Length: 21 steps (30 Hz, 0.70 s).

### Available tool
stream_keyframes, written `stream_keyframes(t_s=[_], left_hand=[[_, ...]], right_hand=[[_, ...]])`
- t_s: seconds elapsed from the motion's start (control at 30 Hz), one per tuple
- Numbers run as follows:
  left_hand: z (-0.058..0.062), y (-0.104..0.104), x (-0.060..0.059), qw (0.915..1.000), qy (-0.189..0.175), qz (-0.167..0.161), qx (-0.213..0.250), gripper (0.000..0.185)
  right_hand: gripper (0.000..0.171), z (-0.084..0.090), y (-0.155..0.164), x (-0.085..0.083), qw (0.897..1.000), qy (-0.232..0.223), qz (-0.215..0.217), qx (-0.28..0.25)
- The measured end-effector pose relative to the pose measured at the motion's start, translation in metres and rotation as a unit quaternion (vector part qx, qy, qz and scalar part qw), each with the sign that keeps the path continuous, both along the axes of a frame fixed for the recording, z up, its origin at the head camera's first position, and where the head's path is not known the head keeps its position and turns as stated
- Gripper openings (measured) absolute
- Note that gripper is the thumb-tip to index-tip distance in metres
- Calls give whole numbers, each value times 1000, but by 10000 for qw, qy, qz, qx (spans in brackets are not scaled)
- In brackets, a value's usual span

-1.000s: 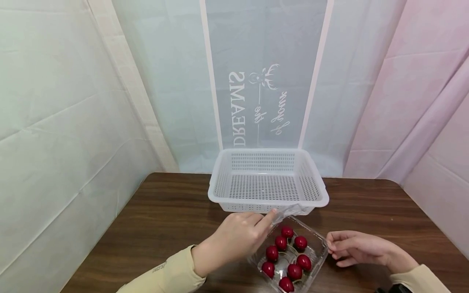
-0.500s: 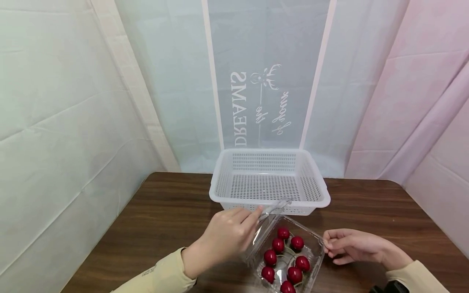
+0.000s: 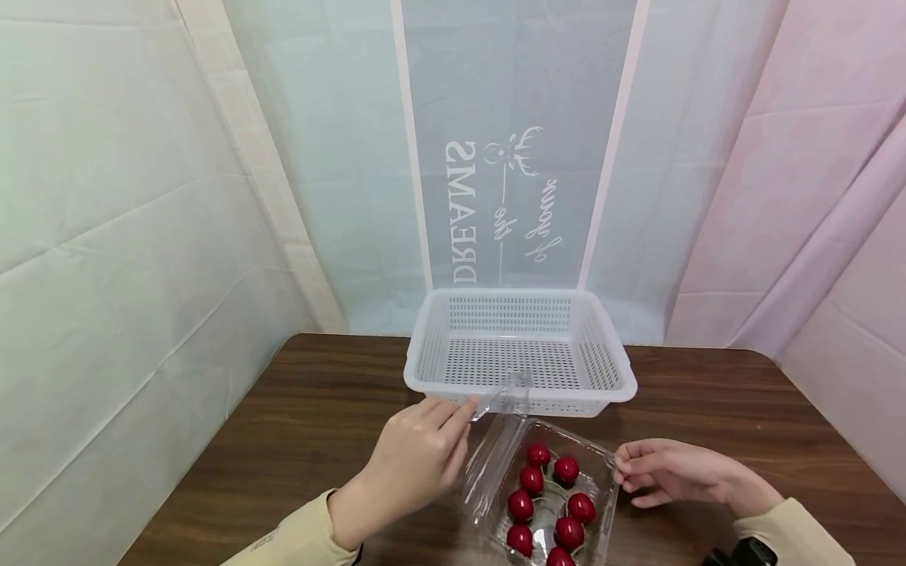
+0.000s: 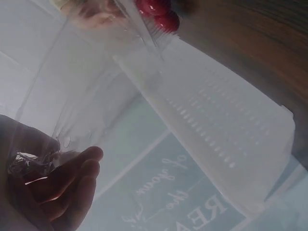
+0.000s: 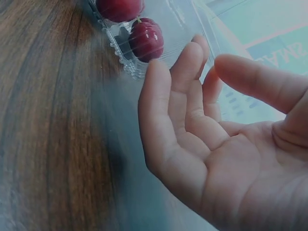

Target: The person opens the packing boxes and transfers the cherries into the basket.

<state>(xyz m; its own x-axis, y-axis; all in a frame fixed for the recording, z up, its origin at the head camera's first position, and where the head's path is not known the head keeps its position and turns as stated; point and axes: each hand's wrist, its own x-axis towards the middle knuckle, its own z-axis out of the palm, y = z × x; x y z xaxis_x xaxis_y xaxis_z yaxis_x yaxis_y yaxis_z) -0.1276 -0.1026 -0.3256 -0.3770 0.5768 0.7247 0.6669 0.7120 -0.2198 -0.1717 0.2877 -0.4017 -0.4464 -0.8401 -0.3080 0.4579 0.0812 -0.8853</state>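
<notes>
A clear plastic clamshell box (image 3: 570,434) sits at the front of the table, with several dark red cherries (image 3: 581,508) and their green stems inside. Its hinged lid (image 3: 488,462) stands tilted up along the left side. My left hand (image 3: 416,446) pinches the lid's free edge between thumb and fingers; the left wrist view shows the clear plastic in that grip. At the box's right corner, my right hand (image 3: 683,475) holds the rim with its fingertips. In the right wrist view, those fingers (image 5: 156,103) curl beside the ridged edge, close to the cherries.
Behind the box stands a white perforated plastic basket (image 3: 460,390), nothing in it. The wooden table (image 3: 340,409) reaches back to a printed cloth (image 3: 510,94). Pale cloths hang at the left and right sides.
My left hand has moved left and down, swinging the lid wider away from the box. The box and my right hand have shifted slightly left.
</notes>
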Motion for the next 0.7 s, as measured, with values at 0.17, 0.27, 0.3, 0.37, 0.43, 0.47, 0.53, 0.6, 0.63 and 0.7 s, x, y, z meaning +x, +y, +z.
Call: stream_keyframes(t_s=[0.17, 0.27, 0.3, 0.37, 0.43, 0.47, 0.53, 0.6, 0.63, 0.7], left_hand=[[-3, -7, 3, 9995, -256, 155, 57, 34], [-5, -11, 4, 9992, -285, 247, 117, 33], [-5, -12, 5, 9990, -310, 291, 137, 33], [-7, -14, 6, 9986, -320, 378, 171, 31], [-8, -16, 6, 9983, -310, 435, 216, 29], [-9, -17, 7, 9982, -295, 454, 245, 28], [-10, -20, 8, 9978, -293, 522, 269, 26], [-12, -22, 8, 9975, -283, 574, 290, 24], [-13, -23, 9, 9973, -291, 615, 290, 23], [-15, -26, 10, 9968, -296, 676, 306, 20]], right_hand=[[25, -2, -1, 1, 9999, 17, -155, 17], [25, -3, -2, 1, 9998, -4, -216, -14], [25, -3, -2, 1, 9997, -17, -235, -12], [25, -4, -2, 0, 9996, -32, -268, -4], [25, -4, -2, 0, 9996, -19, -297, 10], [26, -4, -2, 0, 9995, -7, -313, 20], [26, -4, -2, 0, 9994, 2, -339, 35], [26, -5, -2, 0, 9993, 4, -362, 43], [27, -5, -2, -1, 9993, 5, -370, 47], [27, -4, -2, -1, 9993, -4, -380, 53]])
